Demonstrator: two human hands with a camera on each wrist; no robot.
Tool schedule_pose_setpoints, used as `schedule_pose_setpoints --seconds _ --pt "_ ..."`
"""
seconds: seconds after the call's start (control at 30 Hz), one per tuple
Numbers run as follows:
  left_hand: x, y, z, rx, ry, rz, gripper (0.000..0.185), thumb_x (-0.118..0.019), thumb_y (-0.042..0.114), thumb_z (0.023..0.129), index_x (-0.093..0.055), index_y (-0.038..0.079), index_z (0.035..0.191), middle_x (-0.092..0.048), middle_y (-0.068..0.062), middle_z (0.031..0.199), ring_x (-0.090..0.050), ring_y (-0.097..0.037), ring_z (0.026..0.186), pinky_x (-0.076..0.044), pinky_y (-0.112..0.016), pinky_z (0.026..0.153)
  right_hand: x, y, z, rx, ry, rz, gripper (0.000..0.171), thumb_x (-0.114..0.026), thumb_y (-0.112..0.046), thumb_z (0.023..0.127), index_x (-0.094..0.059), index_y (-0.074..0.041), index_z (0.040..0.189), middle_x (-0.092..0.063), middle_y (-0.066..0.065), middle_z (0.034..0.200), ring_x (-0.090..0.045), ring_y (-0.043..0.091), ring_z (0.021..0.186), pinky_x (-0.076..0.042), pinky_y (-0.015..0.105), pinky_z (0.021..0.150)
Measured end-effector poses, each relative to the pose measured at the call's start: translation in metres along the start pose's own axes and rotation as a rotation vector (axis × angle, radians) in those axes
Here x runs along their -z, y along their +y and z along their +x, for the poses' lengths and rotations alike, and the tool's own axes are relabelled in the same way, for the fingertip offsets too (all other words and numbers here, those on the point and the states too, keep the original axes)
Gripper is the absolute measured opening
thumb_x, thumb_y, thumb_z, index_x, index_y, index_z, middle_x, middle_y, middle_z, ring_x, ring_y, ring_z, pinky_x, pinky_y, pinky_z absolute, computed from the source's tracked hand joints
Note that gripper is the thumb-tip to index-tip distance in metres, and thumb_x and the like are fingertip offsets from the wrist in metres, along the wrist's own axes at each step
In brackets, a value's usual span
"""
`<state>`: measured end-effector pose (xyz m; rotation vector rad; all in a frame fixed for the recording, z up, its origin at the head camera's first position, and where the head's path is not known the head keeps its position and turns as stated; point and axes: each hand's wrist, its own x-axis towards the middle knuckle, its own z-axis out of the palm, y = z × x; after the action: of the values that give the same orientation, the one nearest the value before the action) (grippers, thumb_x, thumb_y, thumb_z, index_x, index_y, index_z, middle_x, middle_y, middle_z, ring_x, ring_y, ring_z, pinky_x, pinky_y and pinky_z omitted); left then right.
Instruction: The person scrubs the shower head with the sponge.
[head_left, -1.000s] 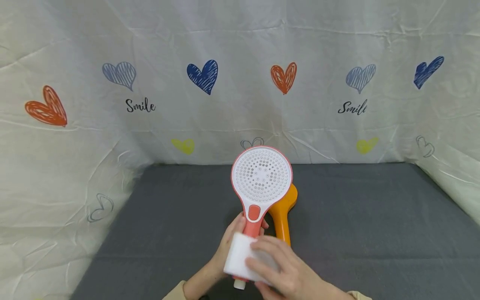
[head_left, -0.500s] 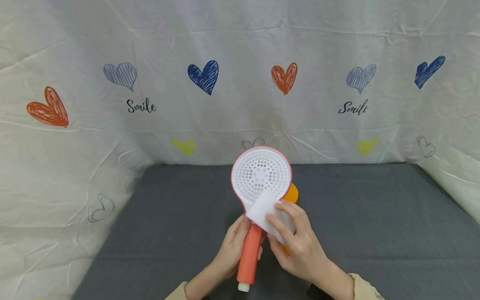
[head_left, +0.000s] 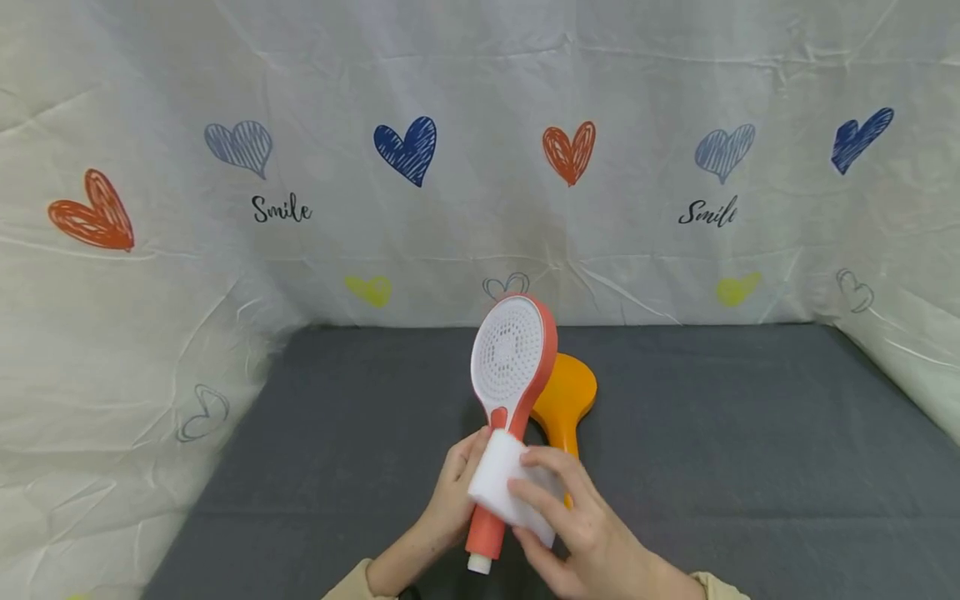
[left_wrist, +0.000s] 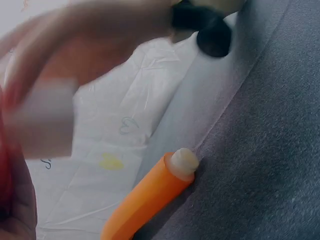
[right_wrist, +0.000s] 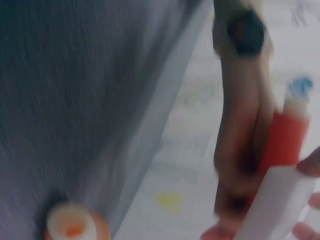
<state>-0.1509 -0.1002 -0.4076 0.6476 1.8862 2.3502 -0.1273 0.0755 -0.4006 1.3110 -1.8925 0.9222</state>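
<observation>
Left hand (head_left: 450, 492) gripped the red shower head (head_left: 510, 375) at frame centre; right hand (head_left: 577, 533) pinched a sponge (head_left: 506, 487) against its handle; a hard rub could twist it loose

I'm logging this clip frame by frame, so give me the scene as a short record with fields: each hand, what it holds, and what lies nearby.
left hand: grips the handle of the red shower head, held upright
right hand: presses the white sponge against that handle
orange shower head: lies on the grey mat behind the hands
backdrop: white sheet with hearts and the word Smile
</observation>
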Motion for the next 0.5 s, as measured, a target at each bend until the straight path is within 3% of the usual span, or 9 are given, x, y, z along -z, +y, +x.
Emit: schedule_pose_setpoints --seconds 0.1,0.2,0.37,0.5 --pt "-0.001 -0.002 -0.001 0.044 -0.008 -0.037 0.042 -0.032 0.019 0.103 -0.043 -0.021 0.113 -0.061 0.000 0.078 -0.060 -0.009 0.057 -0.052 -0.024 0.053 0.001 0.013 0.006 -0.072 0.063 -0.058 0.033 -0.053 -0.023 0.092 -0.056 0.000 0.117 -0.043 0.024 0.120 -0.042 0.032 0.109 -0.044 0.034 0.088" --pt "-0.002 -0.001 -0.002 0.071 -0.012 -0.079 0.043 -0.035 0.018 0.102 -0.039 -0.021 0.122 -0.063 -0.002 0.084 -0.062 -0.011 0.059 -0.053 -0.026 0.055 0.001 0.017 0.009 -0.074 0.077 -0.081 0.033 -0.052 -0.022 0.093 -0.056 0.000 0.117 -0.043 0.024 0.120 -0.042 0.033 0.110 -0.044 0.035 0.090" --pt "-0.001 0.004 -0.001 0.065 0.026 -0.089 0.044 -0.034 0.019 0.103 -0.039 -0.021 0.119 -0.063 0.002 0.092 -0.061 -0.008 0.075 -0.052 -0.022 0.067 -0.001 0.002 0.003 0.022 -0.048 -0.020 0.032 -0.057 -0.020 0.090 -0.056 -0.002 0.117 -0.044 0.022 0.122 -0.042 0.031 0.111 -0.041 0.032 0.096" --pt "0.000 0.008 -0.001 0.078 0.043 -0.063 0.042 -0.030 0.021 0.103 -0.042 -0.017 0.116 -0.061 0.002 0.092 -0.059 -0.007 0.068 -0.051 -0.019 0.062 -0.006 -0.011 -0.006 0.118 -0.169 -0.027 0.030 -0.058 -0.020 0.090 -0.056 -0.007 0.117 -0.045 0.017 0.124 -0.043 0.027 0.113 -0.043 0.030 0.095"
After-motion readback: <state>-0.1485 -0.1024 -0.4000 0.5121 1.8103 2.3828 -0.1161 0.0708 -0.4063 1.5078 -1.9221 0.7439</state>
